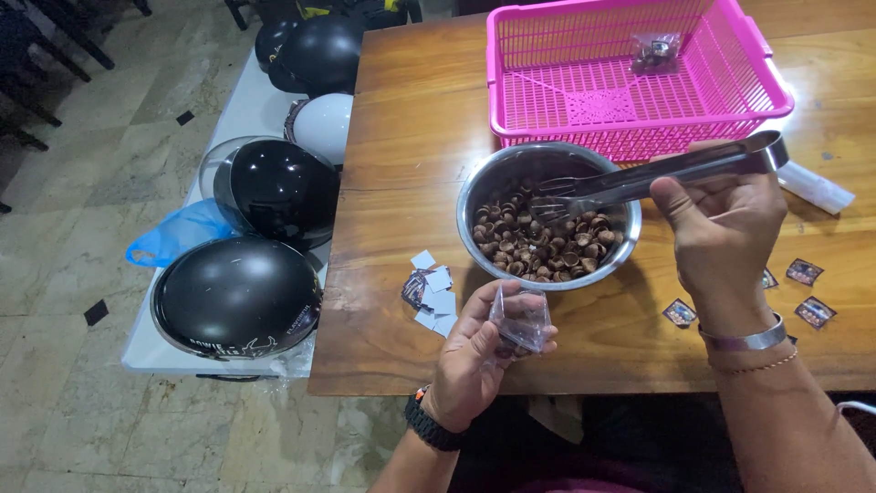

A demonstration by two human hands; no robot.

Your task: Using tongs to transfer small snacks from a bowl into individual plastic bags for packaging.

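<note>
My left hand (470, 361) holds a small clear plastic bag (520, 319) near the wooden table's (401, 164) front edge, just below a steel bowl (484, 183). The bowl is filled with several small brown cup-shaped pieces (538, 246). My right hand (721, 228) grips metal tongs (657, 175), whose tips reach over the bowl's contents. Whether the tips pinch a piece I cannot tell.
A pink plastic basket (547, 100) behind the bowl holds one filled small bag (653, 52). Small paper labels (431, 290) lie left of the bowl, and more (803, 274) lie at the right. Left of the table, several helmets (239, 297) sit on a white surface.
</note>
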